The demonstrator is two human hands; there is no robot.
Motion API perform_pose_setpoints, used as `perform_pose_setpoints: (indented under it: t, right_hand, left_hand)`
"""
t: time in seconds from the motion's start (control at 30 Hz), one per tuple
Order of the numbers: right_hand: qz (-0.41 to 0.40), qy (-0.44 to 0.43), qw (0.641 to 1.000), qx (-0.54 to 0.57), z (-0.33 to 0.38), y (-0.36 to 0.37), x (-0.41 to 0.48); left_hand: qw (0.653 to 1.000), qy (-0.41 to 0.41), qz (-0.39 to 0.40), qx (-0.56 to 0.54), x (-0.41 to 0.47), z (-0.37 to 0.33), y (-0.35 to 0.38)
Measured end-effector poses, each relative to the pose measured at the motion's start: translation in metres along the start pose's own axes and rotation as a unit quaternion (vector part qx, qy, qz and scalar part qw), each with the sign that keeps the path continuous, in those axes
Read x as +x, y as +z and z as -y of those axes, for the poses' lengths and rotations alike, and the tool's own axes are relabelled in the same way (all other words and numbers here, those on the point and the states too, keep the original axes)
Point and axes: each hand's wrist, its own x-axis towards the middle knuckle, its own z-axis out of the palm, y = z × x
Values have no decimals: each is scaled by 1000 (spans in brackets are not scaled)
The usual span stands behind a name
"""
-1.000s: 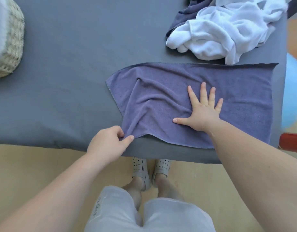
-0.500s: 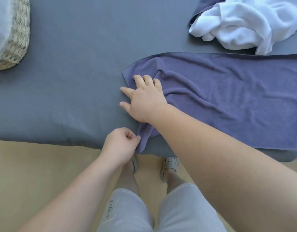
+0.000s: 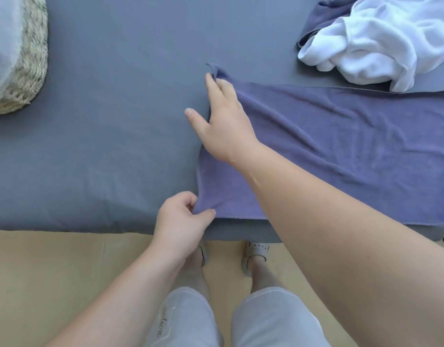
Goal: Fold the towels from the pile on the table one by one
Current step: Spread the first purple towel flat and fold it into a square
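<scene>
Head view: a purple towel (image 3: 341, 151) is being held flat on the near right part of the grey-covered table (image 3: 115, 121). Its near edge is lying along the table's near edge, and its right end is being cut off by the frame. The cloth is being shown as plain purple terry, with shallow creases running across its middle and a thin hem along the far edge.

Its near left corner is being pinched between the thumb and curled fingers of the left hand (image 3: 181, 221), right at the table's near edge. Its far left corner is being gripped by the fingertips of the right hand (image 3: 223, 126) and raised slightly off the table, with the tip poking up past the fingers. The thumb is being stretched out to the left over bare table.

A pile of towels (image 3: 378, 46), white over purple, is being seen at the far right, reaching the spread towel's far edge. A woven basket (image 3: 23, 71) is being seen at the far left.
</scene>
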Motion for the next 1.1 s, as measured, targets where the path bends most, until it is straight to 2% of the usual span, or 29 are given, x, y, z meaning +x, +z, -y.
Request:
perform_pose_setpoints:
  t: [0.07, 0.13, 0.23, 0.33, 0.43, 0.5, 0.67, 0.8, 1.0, 1.1]
  right_hand:
    - [30, -2, 999, 36, 6, 3, 6]
    - [72, -2, 997, 24, 4, 8, 6]
    - [98, -37, 989, -106, -7, 12, -3]
    - [75, -35, 965, -249, -26, 18, -18]
    - [97, 30, 949, -298, -53, 23, -31]
    - [121, 37, 939, -321, -61, 22, -35]
    - [48, 16, 965, -256, -29, 18, -19]
    - [86, -40, 966, -240, 5, 28, 11]
    - [84, 12, 950, -301, 15, 37, 43]
    - [35, 5, 971, -236, 17, 33, 41]
  left_hand:
    - [999, -22, -9, -35, 8, 3, -14]
    - [999, -35, 1, -6, 17, 7, -23]
    - [995, -27, 20, 89, 24, 15, -29]
    - [994, -18, 5, 111, 26, 16, -30]
    - [996, -19, -20, 81, 24, 12, -27]
    - [996, -17, -36, 74, 25, 13, -24]
    - [991, 2, -70, 115, 27, 17, -25]
    - [978, 32, -102, 180, 26, 18, -26]
    - [972, 84, -94, 199, 25, 26, -32]
    - [972, 123, -78, 186, 21, 24, -33]
